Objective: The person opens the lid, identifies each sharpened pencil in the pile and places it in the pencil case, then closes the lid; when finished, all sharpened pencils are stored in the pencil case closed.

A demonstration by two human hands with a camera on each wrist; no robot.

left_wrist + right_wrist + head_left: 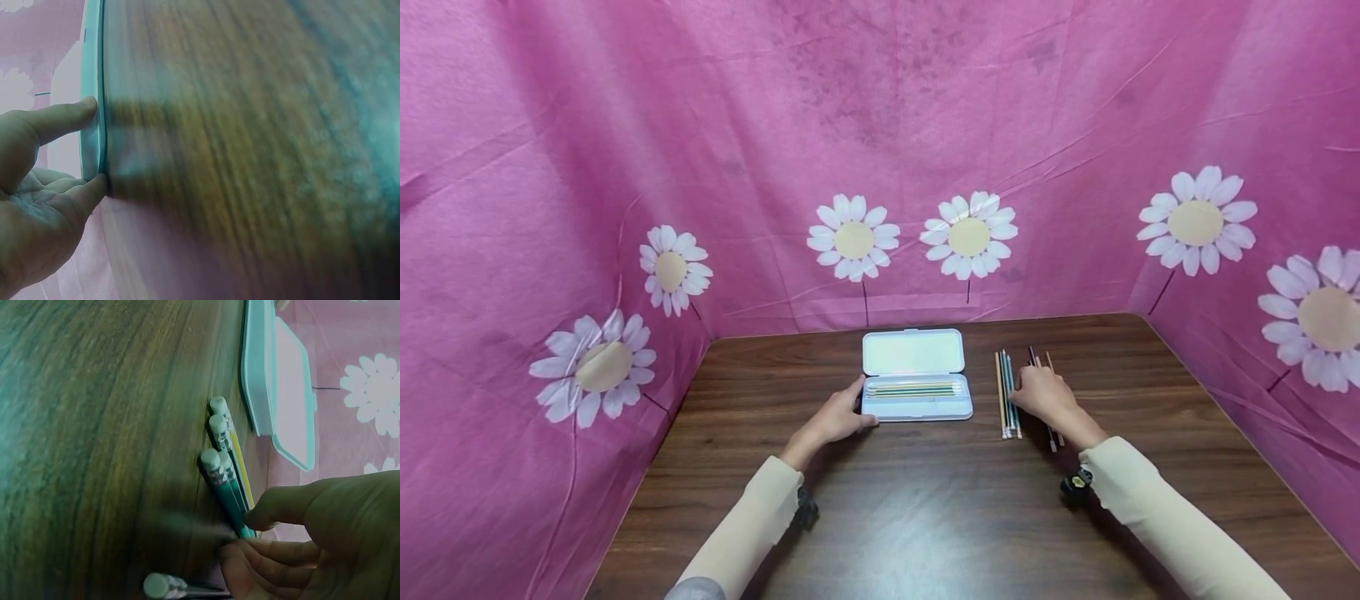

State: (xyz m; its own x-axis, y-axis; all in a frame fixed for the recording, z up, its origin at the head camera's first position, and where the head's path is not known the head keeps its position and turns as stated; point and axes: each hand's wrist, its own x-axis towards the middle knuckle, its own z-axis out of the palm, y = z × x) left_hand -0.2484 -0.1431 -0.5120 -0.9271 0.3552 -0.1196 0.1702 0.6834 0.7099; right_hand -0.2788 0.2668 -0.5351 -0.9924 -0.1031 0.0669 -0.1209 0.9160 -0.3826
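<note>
A white pencil case (902,409) lies with its lid (913,353) folded back, and several yellow and green pencils (917,389) rest inside it. My left hand (837,415) grips the case's left end, the thumb along the front wall and the fingers around the corner. To the right of the case, my right hand (1042,392) is over the loose pencils; its thumb and forefinger pinch a green pencil (229,499). Beside that one are a yellow pencil (1000,396) and other green ones. More pencils (1052,437) stick out beneath the right hand, partly hidden.
The brown wooden table (880,517) carries everything. A pink curtain (760,167) with large white daisies hangs at the back and on both sides. Dark wrist cameras are on both forearms, over pale sleeves (1157,492).
</note>
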